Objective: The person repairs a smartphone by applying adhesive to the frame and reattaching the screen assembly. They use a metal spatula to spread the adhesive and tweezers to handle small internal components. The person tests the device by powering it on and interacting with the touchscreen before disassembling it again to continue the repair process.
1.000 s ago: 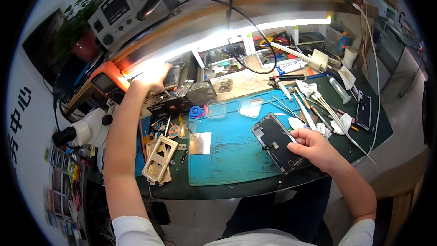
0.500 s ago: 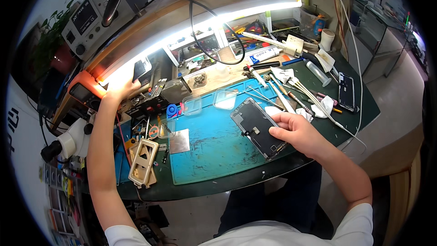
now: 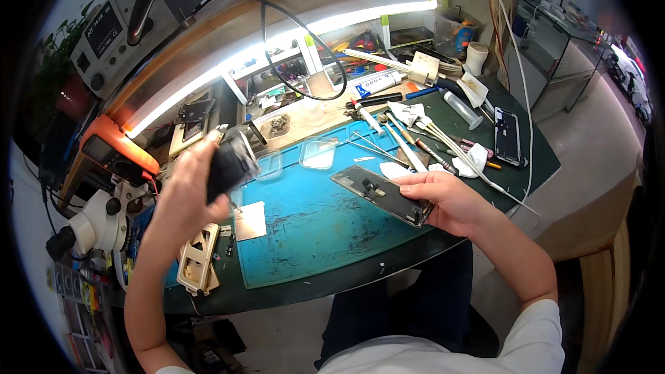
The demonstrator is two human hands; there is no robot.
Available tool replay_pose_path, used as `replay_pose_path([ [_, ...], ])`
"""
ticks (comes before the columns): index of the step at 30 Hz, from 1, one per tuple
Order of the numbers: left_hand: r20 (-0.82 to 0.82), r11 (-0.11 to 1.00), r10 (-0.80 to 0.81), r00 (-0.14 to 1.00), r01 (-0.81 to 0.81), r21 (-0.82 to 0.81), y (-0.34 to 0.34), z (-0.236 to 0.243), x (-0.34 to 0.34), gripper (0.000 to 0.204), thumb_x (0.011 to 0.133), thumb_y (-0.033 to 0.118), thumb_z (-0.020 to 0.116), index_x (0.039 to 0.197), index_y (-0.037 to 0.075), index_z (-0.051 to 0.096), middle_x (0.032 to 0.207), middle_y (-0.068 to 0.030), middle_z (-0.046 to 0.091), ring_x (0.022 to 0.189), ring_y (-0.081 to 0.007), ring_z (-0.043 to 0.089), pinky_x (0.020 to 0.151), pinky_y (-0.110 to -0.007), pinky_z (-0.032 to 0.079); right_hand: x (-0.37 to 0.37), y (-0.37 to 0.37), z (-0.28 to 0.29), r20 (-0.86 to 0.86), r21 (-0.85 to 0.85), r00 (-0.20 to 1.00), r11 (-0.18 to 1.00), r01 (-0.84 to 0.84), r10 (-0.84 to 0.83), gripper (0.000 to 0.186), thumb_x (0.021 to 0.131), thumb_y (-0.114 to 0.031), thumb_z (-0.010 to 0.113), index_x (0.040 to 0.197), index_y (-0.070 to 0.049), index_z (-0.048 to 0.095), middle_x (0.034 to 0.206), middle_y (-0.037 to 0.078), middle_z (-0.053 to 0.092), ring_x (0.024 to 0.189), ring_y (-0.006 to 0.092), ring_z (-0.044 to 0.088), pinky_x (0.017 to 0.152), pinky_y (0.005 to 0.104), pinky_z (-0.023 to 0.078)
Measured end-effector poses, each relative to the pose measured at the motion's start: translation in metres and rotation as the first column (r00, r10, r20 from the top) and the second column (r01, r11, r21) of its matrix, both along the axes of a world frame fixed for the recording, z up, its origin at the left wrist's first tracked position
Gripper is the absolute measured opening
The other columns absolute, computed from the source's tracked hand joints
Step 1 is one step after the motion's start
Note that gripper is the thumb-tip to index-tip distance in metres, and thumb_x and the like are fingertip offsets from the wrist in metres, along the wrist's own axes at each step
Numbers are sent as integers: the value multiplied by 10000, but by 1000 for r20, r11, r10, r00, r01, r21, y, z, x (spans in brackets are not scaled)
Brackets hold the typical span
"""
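Note:
My left hand (image 3: 187, 190) is closed on a dark, motion-blurred phone-sized object (image 3: 228, 170), held up over the left part of the blue mat (image 3: 298, 256). My right hand (image 3: 443, 201) grips a black phone screen assembly (image 3: 374, 194) by its near right end, thumb on top, over the mat's right side; the assembly is tilted and shows its inner face with small parts. A square metal plate (image 3: 251, 220) lies on the mat's left, beside tan fixture frames (image 3: 197, 260). Clear plastic boxes (image 3: 318, 152) sit at the mat's back.
An orange multimeter (image 3: 111, 152) and microscope (image 3: 93, 228) stand left. Right are brushes (image 3: 450, 142), a syringe (image 3: 460, 109), tissues and another phone part (image 3: 507, 135). Behind, a lit shelf holds tools; a cable loop (image 3: 291, 93) hangs above. The green bench's edge (image 3: 353, 280) curves in front.
My left hand has come down from the back-left shelf area toward me, bringing the dark object with it. My right hand has tilted the screen assembly flatter. The view has shifted.

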State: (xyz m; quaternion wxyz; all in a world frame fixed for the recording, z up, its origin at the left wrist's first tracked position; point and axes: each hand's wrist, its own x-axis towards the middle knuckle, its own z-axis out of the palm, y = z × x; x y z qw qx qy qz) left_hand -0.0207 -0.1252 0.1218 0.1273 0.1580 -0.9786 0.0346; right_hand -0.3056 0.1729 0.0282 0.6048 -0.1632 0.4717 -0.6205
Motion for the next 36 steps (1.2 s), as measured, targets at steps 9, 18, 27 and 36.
replay_pose_path([
  [9, -21, 809, -385, 923, 349, 473, 93, -87, -43, 830, 735, 126, 867, 1457, -6, 479, 1353, -201, 613, 1282, -378, 587, 1104, -444, 495, -5, -3, 22, -239, -97, 970, 995, 24, -47, 473, 1044, -91, 621, 1478, 71, 527, 1246, 131, 721, 1039, 135, 725, 902, 289, 612],
  [18, -319, 890, -154, 935, 271, 365, 72, -104, -8, 513, 815, 168, 872, 1259, 21, 662, 1196, -157, 715, 1154, -355, 674, 1008, -446, 535, 22, -49, 24, -972, -209, -76, 967, -146, -222, 341, 927, 9, 707, 1267, 4, 699, 1072, 145, 756, 932, 212, 740, 824, 335, 596],
  [27, -396, 917, -263, 880, 356, 181, 81, -114, 1, 728, 770, 206, 896, 1425, 76, 607, 1197, -34, 743, 1057, -233, 631, 932, -372, 479, 35, -93, -2, -944, -310, -13, 899, -310, -330, 364, 914, -90, 710, 1277, -58, 700, 944, 151, 735, 826, 323, 709, 741, 410, 573],
  [36, -395, 907, -247, 885, 354, 227, 87, -126, -3, 731, 752, 256, 889, 1398, 38, 628, 1267, -27, 740, 1042, -213, 641, 886, -357, 452, 35, -83, -14, -927, -300, -127, 900, -315, -354, 424, 853, -28, 737, 1275, -42, 694, 779, 75, 665, 690, 257, 653, 619, 395, 504],
])
